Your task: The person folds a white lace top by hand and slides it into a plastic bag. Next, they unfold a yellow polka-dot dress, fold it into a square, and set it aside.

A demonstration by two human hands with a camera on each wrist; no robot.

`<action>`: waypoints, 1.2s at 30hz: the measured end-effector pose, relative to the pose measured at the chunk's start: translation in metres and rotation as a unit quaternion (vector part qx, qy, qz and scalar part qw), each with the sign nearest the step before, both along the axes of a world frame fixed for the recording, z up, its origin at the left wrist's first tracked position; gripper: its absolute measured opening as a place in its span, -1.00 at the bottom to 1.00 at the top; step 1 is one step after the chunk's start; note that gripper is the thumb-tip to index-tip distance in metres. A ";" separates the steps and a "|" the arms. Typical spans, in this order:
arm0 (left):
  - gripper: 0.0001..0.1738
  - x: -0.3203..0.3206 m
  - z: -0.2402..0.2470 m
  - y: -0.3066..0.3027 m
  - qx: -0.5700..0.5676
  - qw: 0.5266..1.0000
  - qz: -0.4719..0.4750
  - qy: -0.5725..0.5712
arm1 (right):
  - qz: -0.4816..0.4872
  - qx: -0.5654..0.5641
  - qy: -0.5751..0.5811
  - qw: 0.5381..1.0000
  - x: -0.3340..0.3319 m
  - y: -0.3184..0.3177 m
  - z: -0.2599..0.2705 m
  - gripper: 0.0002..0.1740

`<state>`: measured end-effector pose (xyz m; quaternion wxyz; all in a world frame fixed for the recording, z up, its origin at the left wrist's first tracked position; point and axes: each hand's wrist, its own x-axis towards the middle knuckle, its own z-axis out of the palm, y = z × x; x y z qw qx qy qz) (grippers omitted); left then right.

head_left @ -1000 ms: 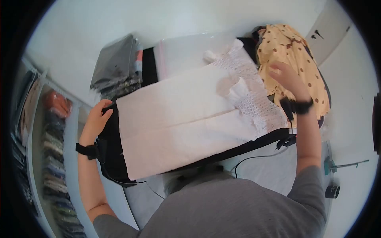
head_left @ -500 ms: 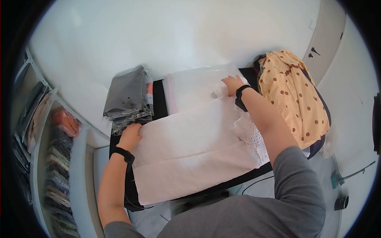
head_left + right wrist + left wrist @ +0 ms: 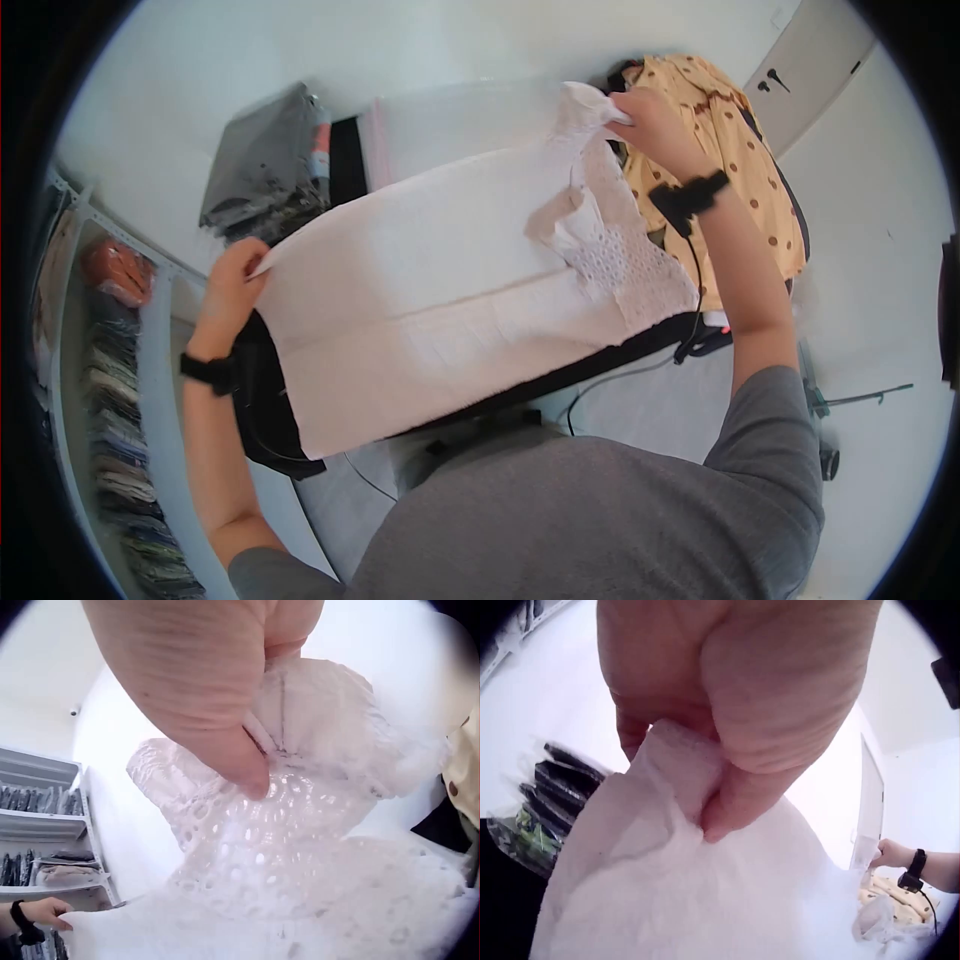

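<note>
A pale white dress (image 3: pixel 420 300) with eyelet lace at its top spans the middle of the head view, its far edge raised between both hands. At the hem's far left corner, my left hand (image 3: pixel 232 290) pinches the cloth; the left wrist view shows thumb and fingers bunching the fabric (image 3: pixel 667 795). My right hand (image 3: pixel 655 130) grips the far shoulder near the ruffled sleeve. In the right wrist view, the thumb lies against the perforated lace (image 3: pixel 247 840), while the other fingers are mostly hidden behind the wrist. The near lace sleeve (image 3: pixel 575 225) hangs crumpled.
Clear plastic bags (image 3: pixel 450 125) lie behind the dress on the black table (image 3: pixel 348 160). At the left stands a pile of bagged grey clothes (image 3: pixel 265 150). A yellow polka-dot garment (image 3: pixel 745 170) is heaped at the right. Shelves (image 3: pixel 125 400) of packed clothes line the left side.
The right hand has gone from the yellow garment to the dress's far shoulder and now holds it up. The left hand has taken the hem corner. The dress's far edge has risen.
</note>
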<state>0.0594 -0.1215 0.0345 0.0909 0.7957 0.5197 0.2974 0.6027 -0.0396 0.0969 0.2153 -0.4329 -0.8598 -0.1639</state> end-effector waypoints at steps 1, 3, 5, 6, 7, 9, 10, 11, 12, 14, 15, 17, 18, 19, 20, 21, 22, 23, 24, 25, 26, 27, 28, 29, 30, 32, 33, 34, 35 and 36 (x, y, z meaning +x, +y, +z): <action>-0.83 0.000 0.006 -0.015 -0.012 1.000 0.015 0.002 | -0.004 -0.011 -0.003 1.000 0.003 -0.026 0.004 -0.83; -0.80 0.004 0.014 -0.049 0.007 0.999 -0.008 0.031 | -0.005 -0.017 0.000 1.000 0.004 -0.081 0.005 -0.80; -0.72 0.004 0.000 -0.078 0.038 0.996 -0.022 0.074 | 0.000 -0.039 -0.001 0.999 0.020 -0.116 -0.021 -0.74; -0.71 0.006 -0.007 -0.090 0.026 0.995 -0.037 0.087 | 0.008 -0.051 0.000 0.999 0.027 -0.132 -0.036 -0.67; -0.69 0.009 -0.014 -0.101 0.014 0.993 -0.052 0.101 | -0.030 -0.092 -0.035 0.995 0.029 -0.149 -0.048 -0.52; -0.67 0.013 -0.026 -0.114 -0.044 0.990 -0.071 0.115 | -0.044 -0.156 -0.022 0.986 0.022 -0.172 -0.073 -0.46; -0.68 0.017 -0.031 -0.119 -0.080 0.990 -0.065 0.098 | -0.044 -0.156 -0.022 0.987 0.021 -0.176 -0.082 -0.46; -0.68 0.017 -0.037 -0.121 -0.079 0.990 -0.065 0.099 | -0.025 -0.162 -0.013 0.986 0.019 -0.180 -0.090 -0.46; -0.69 0.016 -0.042 -0.122 -0.103 0.989 -0.058 0.089 | -0.007 -0.167 -0.003 0.986 0.017 -0.182 -0.092 -0.45; -0.70 0.017 -0.041 -0.122 -0.104 0.989 -0.046 0.091 | -0.046 -0.149 -0.022 0.988 0.015 -0.187 -0.075 -0.44; -0.70 0.017 -0.039 -0.123 -0.104 0.989 -0.048 0.092 | -0.086 -0.133 -0.041 0.987 0.011 -0.191 -0.065 -0.44; -0.69 0.016 -0.035 -0.124 -0.048 0.997 0.000 0.059 | -0.077 -0.167 -0.015 0.983 0.001 -0.197 -0.055 -0.51; -0.69 0.013 -0.036 -0.124 -0.043 0.998 0.004 0.055 | -0.066 -0.200 0.010 0.977 -0.002 -0.200 -0.050 -0.58; -0.69 0.012 -0.038 -0.125 -0.040 0.998 0.001 0.054 | -0.070 -0.197 0.010 0.978 -0.006 -0.203 -0.046 -0.58; -0.69 0.010 -0.042 -0.126 -0.065 0.996 -0.005 0.055 | -0.055 -0.321 0.041 0.945 -0.010 -0.206 -0.043 -0.62; -0.70 0.009 -0.047 -0.127 -0.090 0.994 -0.011 0.057 | -0.038 -0.438 0.073 0.895 -0.011 -0.208 -0.041 -0.65; -0.70 0.010 -0.052 -0.129 -0.095 0.994 -0.025 0.039 | -0.067 -0.437 0.084 0.893 -0.004 -0.195 -0.042 -0.66; -0.70 0.011 -0.053 -0.129 -0.091 0.995 -0.029 0.040 | -0.070 -0.433 0.087 0.895 0.004 -0.181 -0.040 -0.66; -0.70 0.012 -0.053 -0.128 -0.104 0.994 -0.022 0.035 | -0.141 -0.372 0.150 0.905 0.013 -0.167 -0.038 -0.66; -0.70 0.013 -0.052 -0.128 -0.118 0.992 -0.016 0.030 | -0.209 -0.306 0.211 0.904 0.022 -0.151 -0.037 -0.67; -0.70 0.014 -0.052 -0.128 -0.129 0.991 -0.009 0.023 | -0.205 -0.264 0.224 0.915 0.032 -0.130 -0.042 -0.67; -0.70 0.015 -0.052 -0.128 -0.122 0.992 -0.013 0.026 | -0.201 -0.219 0.237 0.925 0.043 -0.110 -0.050 -0.67; -0.70 0.014 -0.052 -0.128 -0.122 0.992 -0.013 0.027 | -0.202 -0.211 0.241 0.926 0.052 -0.090 -0.063 -0.67; -0.71 0.014 -0.053 -0.128 -0.122 0.992 -0.012 0.029 | -0.206 -0.202 0.250 0.924 0.057 -0.069 -0.077 -0.65; -0.71 0.012 -0.055 -0.127 -0.120 0.992 -0.012 0.026 | -0.210 -0.193 0.258 0.923 0.054 -0.058 -0.079 -0.61; -0.72 0.014 -0.053 -0.128 -0.118 0.993 -0.004 0.031 | -0.239 -0.270 0.194 0.912 0.048 -0.042 -0.076 -0.59; -0.72 0.016 -0.053 -0.130 -0.124 0.992 0.005 0.035 | -0.267 -0.351 0.125 0.889 0.043 -0.037 -0.074 -0.56; -0.73 0.017 -0.053 -0.131 -0.116 0.992 0.009 0.041 | -0.267 -0.395 0.077 0.876 0.041 -0.031 -0.070 -0.53; -0.73 0.017 -0.053 -0.131 -0.115 0.992 0.011 0.042 | -0.265 -0.394 0.077 0.877 0.058 -0.018 -0.082 -0.53; -0.74 0.018 -0.053 -0.132 -0.108 0.993 0.017 0.045 | -0.235 -0.279 -0.015 0.931 0.090 0.000 -0.108 -0.55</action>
